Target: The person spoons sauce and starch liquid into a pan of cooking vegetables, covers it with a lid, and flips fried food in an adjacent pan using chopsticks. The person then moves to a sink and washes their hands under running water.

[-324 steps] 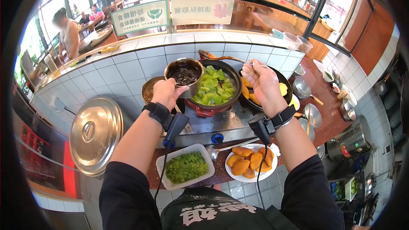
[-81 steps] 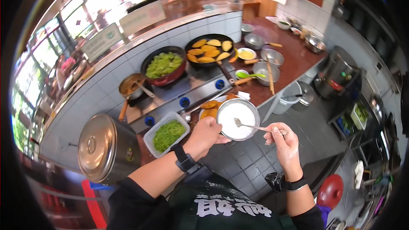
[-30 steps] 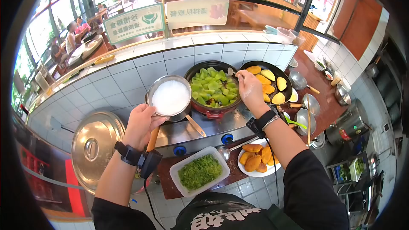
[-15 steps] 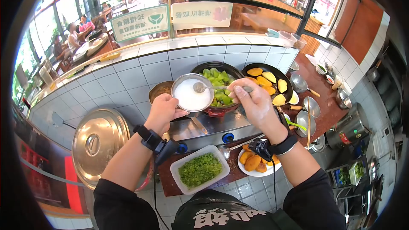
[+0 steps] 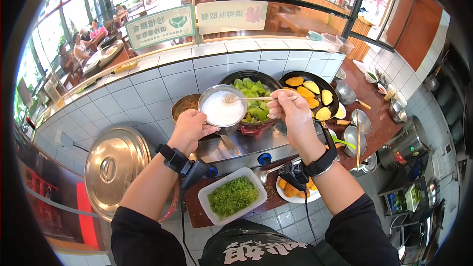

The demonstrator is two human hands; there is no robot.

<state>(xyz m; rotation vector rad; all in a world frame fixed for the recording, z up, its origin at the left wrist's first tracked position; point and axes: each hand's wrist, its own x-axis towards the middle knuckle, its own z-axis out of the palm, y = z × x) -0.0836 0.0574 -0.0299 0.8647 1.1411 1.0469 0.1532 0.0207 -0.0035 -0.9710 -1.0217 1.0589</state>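
Note:
My left hand (image 5: 187, 130) grips the near-left rim of a round metal bowl (image 5: 231, 125) full of a fine white powder (image 5: 220, 112). Between the fingertips of my right hand (image 5: 295, 116) is the long handle of a spoon (image 5: 256, 99), whose head rests in the powder. Just behind the bowl stands a red-sided pot (image 5: 251, 129) with chunks of green vegetable (image 5: 250, 88). Beyond my right hand, a black frying pan (image 5: 322, 83) holds several yellow-orange pieces. Another pan (image 5: 177, 111) is partly hidden behind the bowl and my left hand.
A tub (image 5: 207, 212) of chopped greens and a white plate (image 5: 286, 197) of browned pieces sit near me. To the left leans a large metal lid (image 5: 120, 155). Ladles, a green-handled utensil (image 5: 342, 142) and a tall pot (image 5: 406, 143) are on the right.
My right hand has shifted slightly right and down, and the spoon's handle lies more level. The spoon's head now looks coated with white powder. The bowl stays in nearly the same place.

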